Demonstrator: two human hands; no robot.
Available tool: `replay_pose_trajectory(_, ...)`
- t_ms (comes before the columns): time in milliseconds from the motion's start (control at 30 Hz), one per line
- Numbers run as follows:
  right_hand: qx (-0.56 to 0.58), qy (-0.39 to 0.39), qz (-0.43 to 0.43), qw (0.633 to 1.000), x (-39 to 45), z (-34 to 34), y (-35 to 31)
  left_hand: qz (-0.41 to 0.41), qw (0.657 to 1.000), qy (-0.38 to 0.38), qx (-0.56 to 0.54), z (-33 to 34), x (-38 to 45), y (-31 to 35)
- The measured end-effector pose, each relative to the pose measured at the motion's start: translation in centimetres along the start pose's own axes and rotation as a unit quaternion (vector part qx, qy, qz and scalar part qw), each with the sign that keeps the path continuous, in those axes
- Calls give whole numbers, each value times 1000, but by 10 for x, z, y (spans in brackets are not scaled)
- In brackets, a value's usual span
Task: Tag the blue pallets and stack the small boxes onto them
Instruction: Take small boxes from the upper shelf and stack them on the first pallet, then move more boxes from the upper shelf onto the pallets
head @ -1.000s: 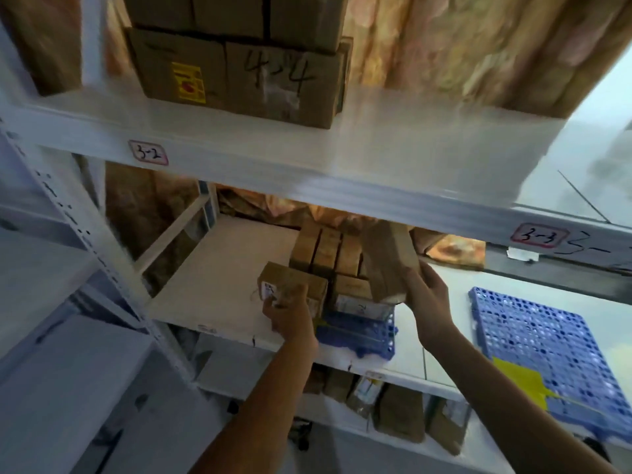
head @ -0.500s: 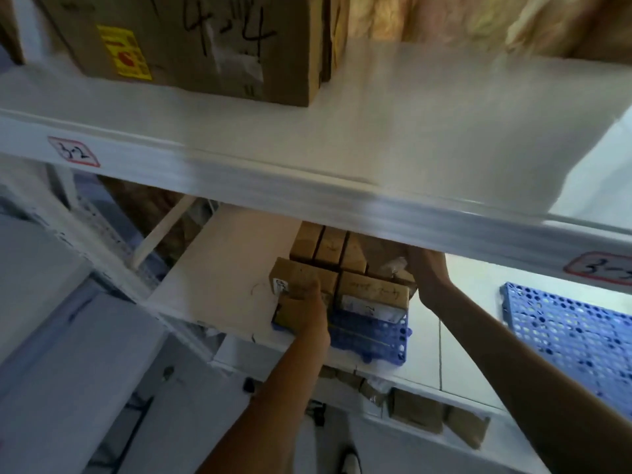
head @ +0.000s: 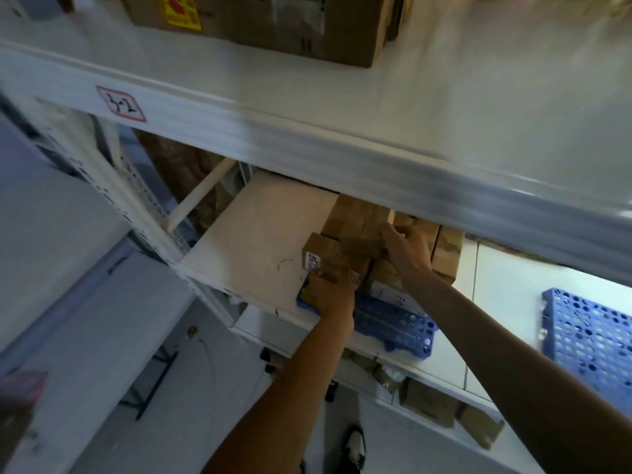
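1. I saw the blue perforated plastic pallet lying at the front edge of the white middle shelf board, its near corner reaching over the shelf lip.
2. On that pallet stood a cluster of small brown cardboard boxes, packed side by side and running back under the upper shelf, so the rear of the stack was hidden from me.
3. My left hand was at the front left of the cluster, fingers curled round the near end of the small brown box with a white label, which sat at the pallet's left corner.
4. My right hand reached further in, its fingers bent over the top of a brown box in the row behind; I could tell it gripped the box, but not how far round the fingers went.
5. A second blue perforated pallet lay bare on the same shelf, well apart to the right.
6. Above, the white upper shelf beam carried a red-bordered tag reading 3-2, and a large brown carton with a yellow sticker sat on top.
7. Below the middle shelf more brown boxes showed on the lower shelf, and one black-and-white shoe stood on the pale floor.
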State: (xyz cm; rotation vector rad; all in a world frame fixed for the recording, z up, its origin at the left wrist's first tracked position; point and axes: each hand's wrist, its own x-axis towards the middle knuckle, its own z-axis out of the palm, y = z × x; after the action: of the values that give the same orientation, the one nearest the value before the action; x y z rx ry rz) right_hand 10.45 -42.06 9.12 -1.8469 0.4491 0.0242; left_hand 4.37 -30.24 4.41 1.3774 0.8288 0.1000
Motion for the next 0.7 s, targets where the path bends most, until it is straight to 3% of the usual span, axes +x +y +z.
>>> replay_pose_trajectory(233,-89,43,-38,994,-8,17,-4,41,996,-14,80,1,-5,3)
replay_pose_trajectory(533,-137,76,0,988,-13,20,-3,28,987,-66,147,-10,-7,11)
replay_pose_trajectory(633,-113,101,-8,988,-27,16,-9,-25,995,-59,74,-25,-10,15)
replay_pose_trajectory(700,-119,108,-38,986,-41,17,-19,-9,998,-56,23,-37,-15,22)
